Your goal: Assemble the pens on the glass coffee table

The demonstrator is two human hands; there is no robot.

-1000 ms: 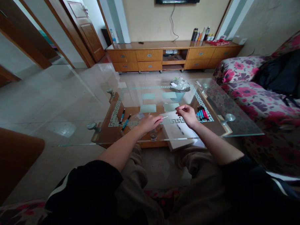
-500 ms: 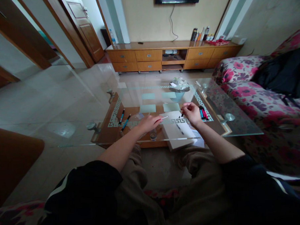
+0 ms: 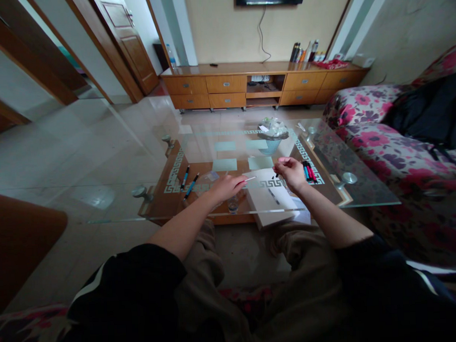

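My left hand [image 3: 224, 187] rests on the glass coffee table [image 3: 365, 198], fingers pinched on a thin white stick [image 3: 250, 179] that points right. My right hand [image 3: 291, 172] hovers over a white pad [image 3: 269, 199] and is closed on a small dark pen-like thing whose tip shows at its left. A bunch of red, blue and black pens [image 3: 308, 171] lies just right of that hand. Two blue-and-black pens [image 3: 188, 182] lie to the left of my left hand.
A small basket with crumpled paper [image 3: 272, 135] stands at the table's far side. A floral sofa [image 3: 401, 148] runs along the right. A wooden TV cabinet [image 3: 262, 84] is against the far wall. A small glass jar [image 3: 233, 205] shows near my left wrist.
My right hand shifted right toward the bunch of pens and lifted a little off the pad, then eased back left. My left hand and its stick stayed put.
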